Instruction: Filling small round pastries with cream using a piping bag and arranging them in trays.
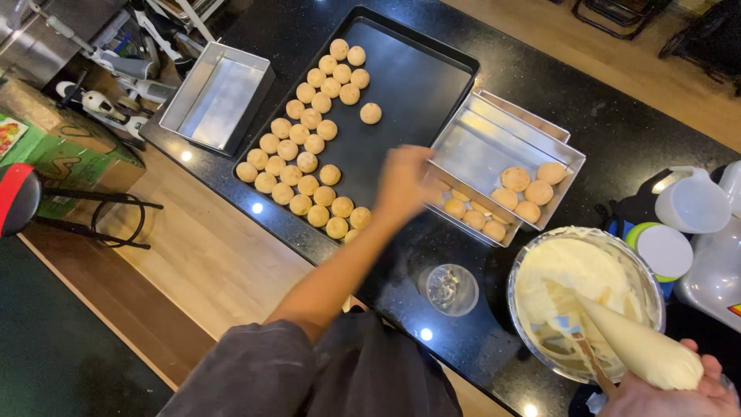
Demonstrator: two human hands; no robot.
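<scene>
— Where is the piping bag (644, 351)?

— In the right hand (679, 390), at the bottom edge of view. The fingers wrap around its fat end, and the cream-filled cone points up and away from that hand, its tip over the glass bowl of cream (587, 297).

— And the left hand (403, 181)?

— Stretched far out from the body, well apart from the bag. It is blurred, seen from the back, so I cannot tell whether the fingers pinch anything or lie loose.

— What sits around it?

— Just beyond its knuckles lies the black baking tray (409, 85), with rows of small round puffs (305, 162) to that hand's left. Right beside its fingers is a silver pan (494, 147) holding a few more puffs (525, 193). Nearer the body, between both hands, stands a small empty glass (451, 289) on the dark counter (617, 123). Far past the puffs rests another silver pan, empty (220, 96).
</scene>
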